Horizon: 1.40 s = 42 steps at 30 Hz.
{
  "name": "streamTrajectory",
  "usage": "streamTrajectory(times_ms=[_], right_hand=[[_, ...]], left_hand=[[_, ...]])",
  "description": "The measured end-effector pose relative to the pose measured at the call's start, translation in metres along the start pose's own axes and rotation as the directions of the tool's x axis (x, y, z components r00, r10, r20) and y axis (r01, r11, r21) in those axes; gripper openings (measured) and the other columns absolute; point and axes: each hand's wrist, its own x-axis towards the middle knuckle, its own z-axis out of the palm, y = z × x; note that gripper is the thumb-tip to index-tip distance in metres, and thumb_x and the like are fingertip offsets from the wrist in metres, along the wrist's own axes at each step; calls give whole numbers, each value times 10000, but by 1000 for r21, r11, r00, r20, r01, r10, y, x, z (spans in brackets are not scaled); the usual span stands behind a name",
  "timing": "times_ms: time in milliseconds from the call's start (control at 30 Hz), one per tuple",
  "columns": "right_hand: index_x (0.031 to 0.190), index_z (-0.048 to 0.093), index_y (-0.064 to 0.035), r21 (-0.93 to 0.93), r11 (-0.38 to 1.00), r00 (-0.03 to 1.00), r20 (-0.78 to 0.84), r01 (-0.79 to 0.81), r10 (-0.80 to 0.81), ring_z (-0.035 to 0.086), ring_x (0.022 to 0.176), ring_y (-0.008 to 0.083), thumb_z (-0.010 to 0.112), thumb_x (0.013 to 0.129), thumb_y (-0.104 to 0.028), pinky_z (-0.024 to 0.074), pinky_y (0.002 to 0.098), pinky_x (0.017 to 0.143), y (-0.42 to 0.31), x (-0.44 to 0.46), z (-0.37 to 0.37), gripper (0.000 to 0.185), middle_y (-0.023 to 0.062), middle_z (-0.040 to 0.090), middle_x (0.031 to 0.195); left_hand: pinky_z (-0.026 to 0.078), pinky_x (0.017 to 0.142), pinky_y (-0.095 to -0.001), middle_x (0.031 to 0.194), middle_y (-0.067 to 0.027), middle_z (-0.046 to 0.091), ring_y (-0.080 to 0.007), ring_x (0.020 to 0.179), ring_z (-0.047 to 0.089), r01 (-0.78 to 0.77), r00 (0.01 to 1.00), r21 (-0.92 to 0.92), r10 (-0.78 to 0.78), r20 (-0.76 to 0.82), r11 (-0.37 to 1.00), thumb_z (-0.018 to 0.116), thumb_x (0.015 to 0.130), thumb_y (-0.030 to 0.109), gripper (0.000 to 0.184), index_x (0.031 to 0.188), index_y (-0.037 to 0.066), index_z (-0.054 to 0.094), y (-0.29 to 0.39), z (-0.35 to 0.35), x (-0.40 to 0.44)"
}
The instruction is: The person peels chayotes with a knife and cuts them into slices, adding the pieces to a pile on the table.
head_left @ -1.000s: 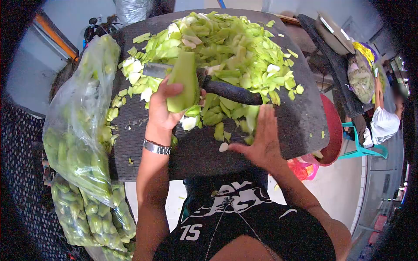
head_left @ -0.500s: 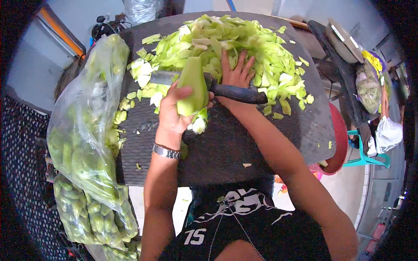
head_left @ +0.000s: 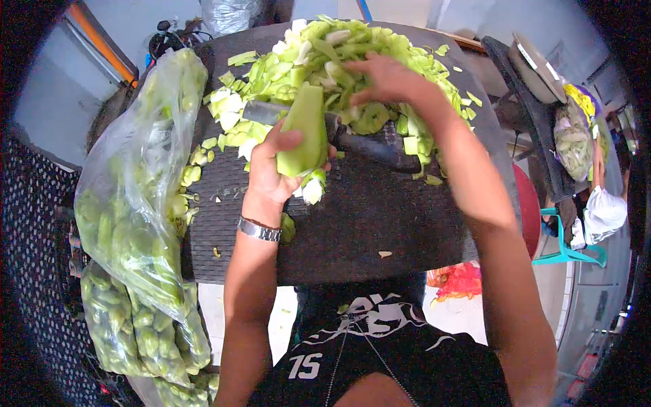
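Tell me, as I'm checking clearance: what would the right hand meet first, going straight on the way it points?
The right hand would likely meet the heaped green peelings just ahead; depth is unclear, and they may be touching.

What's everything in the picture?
Green produce piece: one, pale green, left hand
Knife: one, grey and black, behind that piece
Table: one, dark grey, centre
Produce slices: many, pale green, on table
Plastic bags: several, clear with green contents, left
Basin: one, red, right beside table
Tub: one, grey, upper right
Chair: one, teal, right
Another person: one, white clothing, right
Background bits: several, too unclear to name
Watch: one, silver, left wrist
Shirt: one, black and white, bottom
Left hand: one, bare, around the piece
Right hand: one, bare, at the slices
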Motion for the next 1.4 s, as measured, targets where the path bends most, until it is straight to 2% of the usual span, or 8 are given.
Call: streamTrajectory(times_ms=[133,267,533,633,867,1233,1333,1400], right_hand=[[1309,655,-107,386,917,995,53,-97,83,650,1154,246,781,849,-360,503,400,983,-12,-69,-63,540,125,646,1322],[1391,561,-83,429,857,932,-333,287,-145,665,1102,279,835,789,-343,512,381,940,-46,-130,-1,711,191,678,1214],[1185,630,-23,606,794,784,-466,-54,410,686,808,240,739,915,-349,538,368,748,-1,-122,27,437,153,714,917],[1054,635,-26,760,637,810,-290,-130,510,647,736,240,744,888,-449,516,380,697,7,-128,17,468,160,675,834],[990,624,-50,542,834,764,-580,101,285,667,661,337,749,806,-629,513,440,618,-4,-136,34,620,151,626,666],[841,587,-18,418,867,881,-471,272,-49,640,655,406,727,713,-758,478,442,575,-45,-148,57,764,178,591,665],[826,586,-12,355,882,861,-498,309,-101,649,656,400,727,703,-764,472,438,563,-42,-147,59,775,177,600,671],[841,605,-30,318,901,853,-513,294,-97,665,652,417,700,714,-781,503,476,571,-33,-144,58,767,185,627,661]], left_hand=[[631,655,-450,1055,-210,623,-376,824,711,-1,1000,83,-1,16,997,632,829,171,611,1361,-59,436,-5,6,1],[628,684,-456,1125,-195,630,-315,900,703,-6,998,191,18,-57,982,614,858,143,555,1354,-50,456,-14,24,6],[569,858,-491,1159,-136,647,-296,978,654,0,971,13,3,-241,1000,622,937,308,449,1291,40,556,-21,60,31],[570,843,-489,1116,-112,662,-297,964,658,7,955,19,-1,-296,1000,627,955,363,455,1290,61,573,-34,56,41],[551,872,-478,1175,-137,678,-311,996,668,122,971,16,-116,-211,992,530,1013,426,453,1291,73,587,-50,43,30],[515,1007,-470,1265,-156,663,-312,1120,661,80,979,-86,-94,-182,993,541,1015,356,458,1354,50,571,-66,42,24],[527,996,-442,1256,-168,665,-319,1101,668,-104,957,289,175,-233,952,528,1020,362,475,1371,43,555,-68,50,15],[555,926,-437,1212,-164,677,-320,1041,683,-65,947,171,115,-299,983,512,1023,396,482,1352,47,562,-67,51,19]])
